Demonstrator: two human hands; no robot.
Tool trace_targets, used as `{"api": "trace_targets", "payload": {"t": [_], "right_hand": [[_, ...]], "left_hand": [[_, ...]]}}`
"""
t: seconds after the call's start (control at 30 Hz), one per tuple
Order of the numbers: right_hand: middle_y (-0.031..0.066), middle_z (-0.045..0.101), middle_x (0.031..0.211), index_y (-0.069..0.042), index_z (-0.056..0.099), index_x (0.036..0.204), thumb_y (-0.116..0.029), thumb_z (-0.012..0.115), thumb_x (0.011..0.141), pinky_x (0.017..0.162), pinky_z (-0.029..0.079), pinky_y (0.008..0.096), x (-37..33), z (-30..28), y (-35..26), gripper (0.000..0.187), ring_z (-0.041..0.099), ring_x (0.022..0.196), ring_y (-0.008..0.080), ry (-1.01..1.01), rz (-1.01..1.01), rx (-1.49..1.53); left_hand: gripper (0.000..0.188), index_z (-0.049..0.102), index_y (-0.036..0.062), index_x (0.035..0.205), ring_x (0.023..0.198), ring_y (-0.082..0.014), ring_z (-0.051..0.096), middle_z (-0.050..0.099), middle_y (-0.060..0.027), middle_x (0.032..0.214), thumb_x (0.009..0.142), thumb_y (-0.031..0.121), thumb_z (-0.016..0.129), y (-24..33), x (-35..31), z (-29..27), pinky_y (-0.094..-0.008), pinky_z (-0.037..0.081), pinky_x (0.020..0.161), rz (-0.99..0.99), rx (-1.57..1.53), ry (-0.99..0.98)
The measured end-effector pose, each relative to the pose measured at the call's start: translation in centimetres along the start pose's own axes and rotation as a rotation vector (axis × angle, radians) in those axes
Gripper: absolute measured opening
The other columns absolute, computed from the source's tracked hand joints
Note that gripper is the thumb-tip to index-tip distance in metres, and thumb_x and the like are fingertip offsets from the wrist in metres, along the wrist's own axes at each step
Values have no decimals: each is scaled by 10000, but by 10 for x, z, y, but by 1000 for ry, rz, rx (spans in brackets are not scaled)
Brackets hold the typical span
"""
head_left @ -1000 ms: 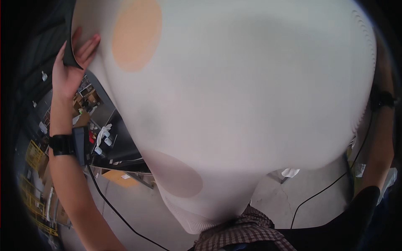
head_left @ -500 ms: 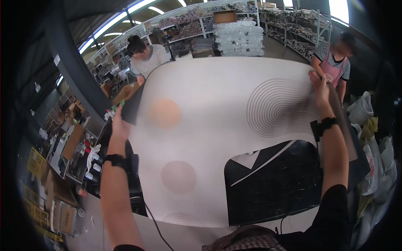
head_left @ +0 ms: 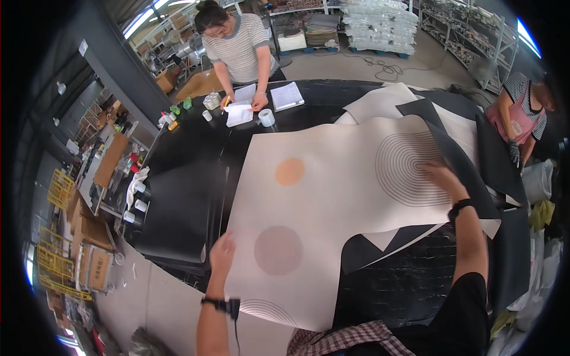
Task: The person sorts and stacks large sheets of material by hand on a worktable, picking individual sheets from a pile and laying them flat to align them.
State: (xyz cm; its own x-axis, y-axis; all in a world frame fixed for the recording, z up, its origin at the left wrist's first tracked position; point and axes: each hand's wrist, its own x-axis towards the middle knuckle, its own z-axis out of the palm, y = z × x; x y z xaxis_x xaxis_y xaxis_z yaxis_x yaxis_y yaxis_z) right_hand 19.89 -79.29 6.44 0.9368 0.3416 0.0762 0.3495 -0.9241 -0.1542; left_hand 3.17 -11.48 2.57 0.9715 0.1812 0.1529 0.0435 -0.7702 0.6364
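A large pale printed mat sheet (head_left: 320,196) with a cut-out at its lower right lies across the black table. It bears an orange spot, a mauve spot and rings of concentric lines. At its left edge is my left hand (head_left: 222,255), fingers bent and closed against the border, somewhat blurred. My right hand (head_left: 444,179) rests on the ringed pattern at the right, fingers stretched out over the surface. Under and beyond that side, more pale sheets (head_left: 380,102) with dark undersides lie overlapping.
Across the black table (head_left: 178,202), a person (head_left: 240,50) writes in a notebook (head_left: 239,114). Another notebook (head_left: 287,95) and a white roll (head_left: 266,118) lie nearby. A person in a pink apron (head_left: 522,115) stands at the right. Bags (head_left: 537,178) fill the right side.
The raised sheet has come down onto the table, uncovering the far side and the notebooks. My left hand has moved down and rightward; my right hand has lowered onto the sheet.
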Motion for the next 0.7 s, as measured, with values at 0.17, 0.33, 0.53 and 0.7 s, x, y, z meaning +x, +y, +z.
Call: {"api": "trace_targets", "payload": {"t": [0.17,0.33,0.53,0.7], "right_hand": [[95,555,1137,-60,579,1055,-9,506,752,889,423,366,-42,-41,109,316,516,1045,288,414,276,-765],[118,641,826,-31,622,970,-39,505,772,655,482,323,-56,-46,-56,230,609,738,231,353,312,60],[84,542,1210,-66,520,1215,-208,495,889,915,416,295,-198,65,-326,356,519,1096,179,-1601,126,874],[197,437,1296,-28,361,1319,-321,642,759,957,377,357,-324,214,-395,692,461,1151,311,-1108,203,563]], "left_hand": [[246,561,7,1017,748,-176,557,593,-104,914,835,171,580,-147,-170,-34,-298,466,694,-539,68,579],[577,390,41,1179,1062,-182,438,494,-85,1103,831,471,554,-249,-223,15,-361,354,918,-713,-501,71],[537,434,35,1208,1088,-167,454,515,-53,1125,810,351,608,-238,-216,24,-326,343,953,-612,-593,-340],[572,455,31,1232,1107,-181,480,530,-72,1189,725,121,702,-200,-228,3,-320,362,945,-591,-706,-522]]}}
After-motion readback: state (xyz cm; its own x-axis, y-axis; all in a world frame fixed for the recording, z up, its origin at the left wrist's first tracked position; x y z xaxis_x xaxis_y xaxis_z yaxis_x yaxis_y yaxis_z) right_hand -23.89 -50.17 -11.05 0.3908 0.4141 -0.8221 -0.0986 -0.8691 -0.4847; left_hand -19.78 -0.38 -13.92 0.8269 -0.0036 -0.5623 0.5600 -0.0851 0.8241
